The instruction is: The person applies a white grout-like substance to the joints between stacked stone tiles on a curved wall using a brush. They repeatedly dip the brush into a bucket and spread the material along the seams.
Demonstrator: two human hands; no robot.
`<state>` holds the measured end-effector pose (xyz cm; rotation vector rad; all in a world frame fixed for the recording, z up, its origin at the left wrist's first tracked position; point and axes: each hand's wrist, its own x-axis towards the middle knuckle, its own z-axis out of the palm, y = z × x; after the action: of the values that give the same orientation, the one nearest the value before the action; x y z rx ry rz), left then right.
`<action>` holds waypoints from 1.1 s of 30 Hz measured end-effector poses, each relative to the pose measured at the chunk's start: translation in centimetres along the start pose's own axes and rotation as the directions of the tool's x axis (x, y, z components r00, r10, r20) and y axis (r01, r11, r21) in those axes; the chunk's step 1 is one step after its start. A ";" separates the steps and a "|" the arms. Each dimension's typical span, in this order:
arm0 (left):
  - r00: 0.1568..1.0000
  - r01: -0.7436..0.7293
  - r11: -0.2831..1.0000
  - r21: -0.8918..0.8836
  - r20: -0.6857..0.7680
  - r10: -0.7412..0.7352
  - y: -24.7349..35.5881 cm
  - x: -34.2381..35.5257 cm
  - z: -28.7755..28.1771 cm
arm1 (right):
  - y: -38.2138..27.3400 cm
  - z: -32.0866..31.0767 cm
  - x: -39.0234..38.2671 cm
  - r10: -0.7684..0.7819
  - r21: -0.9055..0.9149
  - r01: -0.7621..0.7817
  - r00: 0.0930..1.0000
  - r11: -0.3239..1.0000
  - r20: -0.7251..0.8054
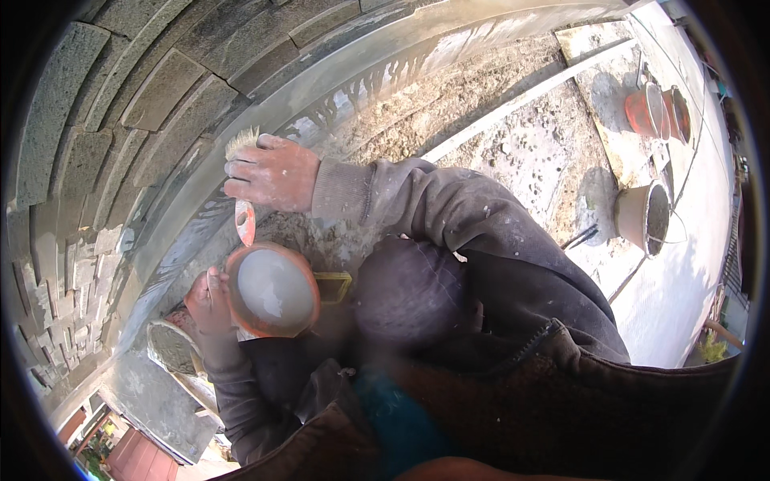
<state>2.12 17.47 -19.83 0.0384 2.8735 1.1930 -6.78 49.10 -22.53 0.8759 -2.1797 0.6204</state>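
My right hand (273, 172) is closed around a paintbrush (245, 223). Its red handle pokes out below my fist, and the pale bristles show above the knuckles, close to the smooth cement band (188, 212) under the stone wall. My left hand (210, 301) grips the left rim of a round orange bowl (314, 280). Inside the bowl lies a smooth grey cement-like liquid (275, 284). Greyish smears cover the fingers of my right hand.
Stacked stone cladding (160, 88) curves along the left. A long pale board (529, 96) crosses the rough ground beyond my right arm. At the right stand a grey bucket (634, 216) and orange buckets (646, 112). Beside my left forearm is a cement-crusted container (172, 349).
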 end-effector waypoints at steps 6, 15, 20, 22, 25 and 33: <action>0.997 0.061 0.997 -0.049 -0.052 -0.063 -0.1 -1.1 -0.1 | 9.0 -5.0 -3.9 0.200 -0.267 -0.202 0.979 0.942 -0.037; 0.998 0.042 0.999 -0.026 -0.056 -0.043 -0.7 -1.4 -0.7 | 19.5 -25.9 -12.8 0.505 -0.644 -0.612 0.776 0.458 -0.378; 1.000 -0.009 1.000 -0.016 -0.025 0.008 -0.7 0.1 0.1 | 10.1 -14.4 -5.5 0.244 -0.211 -0.313 0.923 0.926 -0.298; 1.000 -0.024 1.000 -0.002 -0.016 0.024 -0.5 0.2 0.0 | 7.8 -11.1 -4.0 0.255 -0.066 -0.271 0.950 0.960 -0.179; 0.999 -0.038 0.999 -0.002 -0.028 0.038 -0.2 0.1 0.1 | 10.0 -9.1 -4.1 0.148 -0.143 -0.176 0.971 0.974 -0.189; 0.994 -0.001 1.000 0.007 -0.109 0.001 -0.4 -2.9 -2.6 | 13.2 -20.2 -7.0 0.552 -0.255 -0.635 0.766 0.729 -0.330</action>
<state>4.96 15.29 -18.21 -0.0259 2.9712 1.2218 -4.20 73.50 -16.99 -0.1239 -2.2395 0.5606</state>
